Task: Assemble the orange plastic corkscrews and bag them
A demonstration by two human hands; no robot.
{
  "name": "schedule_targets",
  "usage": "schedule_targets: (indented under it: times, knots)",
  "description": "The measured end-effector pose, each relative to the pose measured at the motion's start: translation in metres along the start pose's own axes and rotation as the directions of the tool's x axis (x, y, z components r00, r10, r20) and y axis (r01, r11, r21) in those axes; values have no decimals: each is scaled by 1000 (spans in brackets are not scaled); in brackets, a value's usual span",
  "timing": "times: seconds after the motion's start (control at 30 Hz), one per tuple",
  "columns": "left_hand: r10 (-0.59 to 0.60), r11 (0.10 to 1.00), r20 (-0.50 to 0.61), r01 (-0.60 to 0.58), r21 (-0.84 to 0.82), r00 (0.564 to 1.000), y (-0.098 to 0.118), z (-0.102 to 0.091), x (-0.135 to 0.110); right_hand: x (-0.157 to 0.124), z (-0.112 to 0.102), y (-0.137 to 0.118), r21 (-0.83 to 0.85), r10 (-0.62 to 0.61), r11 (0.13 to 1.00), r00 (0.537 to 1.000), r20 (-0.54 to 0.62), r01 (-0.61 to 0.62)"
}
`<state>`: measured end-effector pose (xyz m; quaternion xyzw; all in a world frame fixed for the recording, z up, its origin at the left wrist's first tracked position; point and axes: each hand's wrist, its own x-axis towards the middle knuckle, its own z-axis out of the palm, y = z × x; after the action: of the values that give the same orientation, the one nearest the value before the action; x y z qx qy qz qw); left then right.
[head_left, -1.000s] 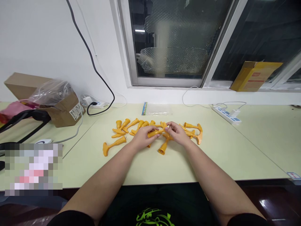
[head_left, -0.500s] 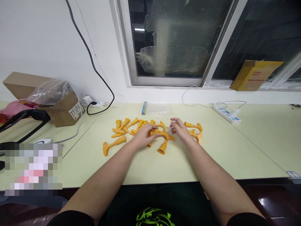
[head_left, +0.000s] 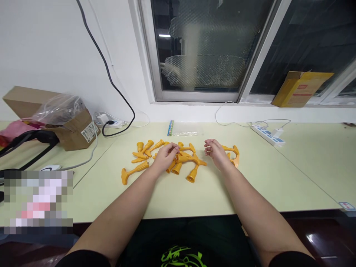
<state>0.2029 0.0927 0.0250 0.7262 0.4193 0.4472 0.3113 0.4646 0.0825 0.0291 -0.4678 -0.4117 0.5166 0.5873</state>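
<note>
Several yellow plastic T-handled tools with bell-shaped ends, which look like corkscrews, lie in a loose pile on the table. My left hand [head_left: 165, 157] is over the middle of the pile, its thumb and fingers drawn together; whether anything is between them is hidden. Just right of its fingertips lies a tangle of the tools [head_left: 185, 157], and one T-handled tool [head_left: 192, 173] points its bell toward me. A separate tool [head_left: 135, 170] rests left of my left wrist. My right hand [head_left: 217, 154] hovers with loosely bent fingers apart, holding nothing visible, beside a few tools [head_left: 236, 152] partly behind it.
Behind the pile lies a clear plastic bag [head_left: 186, 128] with a colourful strip. Power strips [head_left: 268, 135] and cables run along the wall. An opened cardboard box [head_left: 75, 128] and a black-framed object [head_left: 30, 142] stand at left. A yellow carton [head_left: 302, 89] leans on the window.
My left hand has drawn slightly left and its fingers have closed together, uncovering more bells beneath. My right hand has shifted a little to the right.
</note>
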Motion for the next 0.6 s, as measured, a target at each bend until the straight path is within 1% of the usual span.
schedule_targets:
  times: [0.1,0.2,0.27,0.33,0.47,0.53,0.6]
  knots:
    - [23,999,-37,-21,44,999,-2,1,1,0,0,0,-9,-8,1000,1000,11,8]
    - [43,999,-81,-42,14,996,-4,3,2,-1,0,-1,-78,-30,996,999,28,32]
    - [25,999,-104,-27,-25,994,-3,3,2,-3,1,-1,-154,-56,986,997,50,63]
    - [-22,998,-121,15,-57,992,-1,4,2,-4,2,-1,-233,-76,968,994,74,91]
    - [-116,987,-145,98,-127,983,5,4,0,-8,7,0,-387,-140,904,981,138,183]
    - [-113,987,-164,92,-130,980,7,4,-1,-10,9,2,-459,-174,854,966,193,245]
    - [-82,994,-181,67,-89,980,9,4,-1,-12,10,6,-524,-202,788,940,275,323]
